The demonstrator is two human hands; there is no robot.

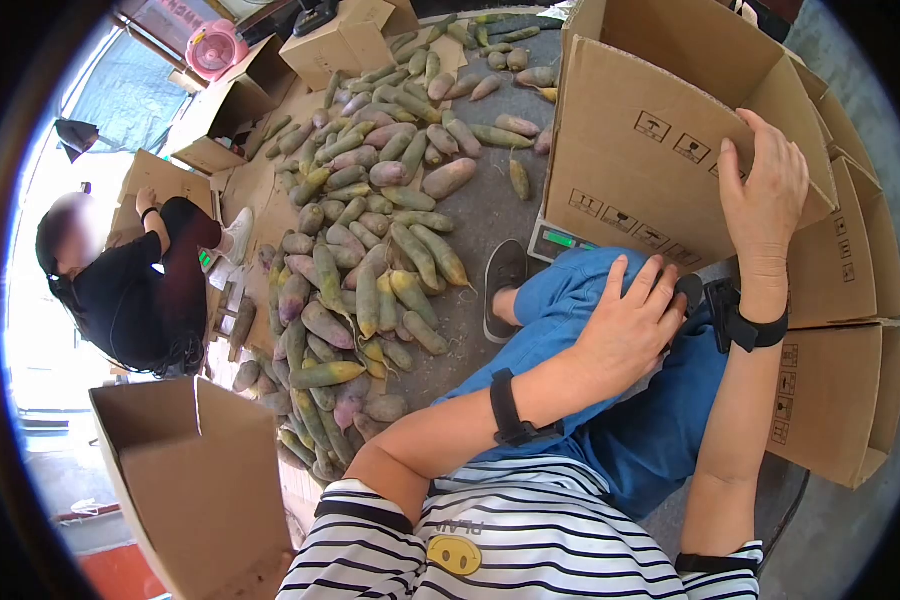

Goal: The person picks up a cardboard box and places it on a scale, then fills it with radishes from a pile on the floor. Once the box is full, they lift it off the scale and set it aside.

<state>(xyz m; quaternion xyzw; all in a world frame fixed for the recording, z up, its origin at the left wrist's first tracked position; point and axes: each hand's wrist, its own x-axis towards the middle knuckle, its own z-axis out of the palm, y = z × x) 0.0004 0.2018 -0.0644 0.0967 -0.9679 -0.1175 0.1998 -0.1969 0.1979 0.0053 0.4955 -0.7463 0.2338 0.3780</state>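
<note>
My right hand is at the upper edge of a tall open cardboard box, its fingers over the rim and its thumb against the printed outer side. That box stands on a scale with a lit green display. My left hand lies on my bent knee in blue trousers, fingers spread, holding nothing. Left of my legs, a big heap of green and purplish radishes covers the floor. The inside of the box is mostly hidden from this angle.
More open boxes are stacked at the right. Another open box stands at the lower left. Across the heap sits a person in dark clothes beside a box. A pink fan is at the back.
</note>
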